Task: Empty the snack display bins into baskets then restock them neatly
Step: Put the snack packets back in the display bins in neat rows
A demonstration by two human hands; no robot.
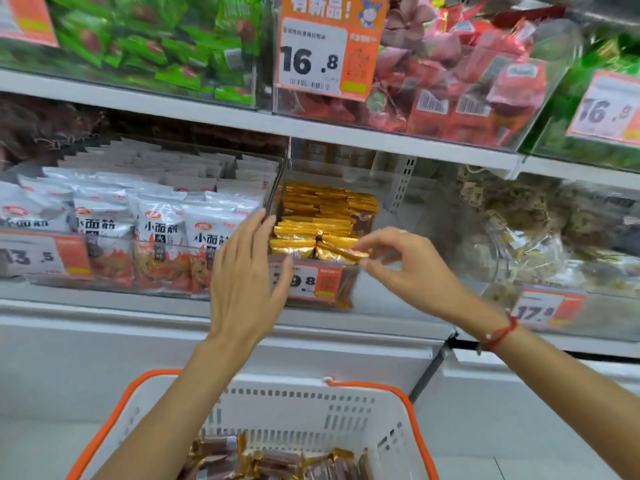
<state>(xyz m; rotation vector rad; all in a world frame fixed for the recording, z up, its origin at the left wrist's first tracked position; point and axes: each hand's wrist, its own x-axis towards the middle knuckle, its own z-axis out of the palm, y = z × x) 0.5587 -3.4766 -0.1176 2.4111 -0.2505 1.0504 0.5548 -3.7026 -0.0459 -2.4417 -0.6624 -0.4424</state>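
A clear display bin (349, 299) on the middle shelf holds neat rows of gold snack packets (322, 209). My right hand (412, 268) pinches one gold packet (341, 252) at the bin's front rim. My left hand (246, 275) is flat, fingers straight, against the bin's left front corner. Below, a white basket with an orange rim (346, 403) holds several brown and gold packets (277, 462).
White snack bags (156, 216) fill the bin to the left. Brownish packets (540, 230) fill the bin to the right. The upper shelf carries bins of green (149, 46) and red packets (467, 84). Orange price tags hang on the bin fronts.
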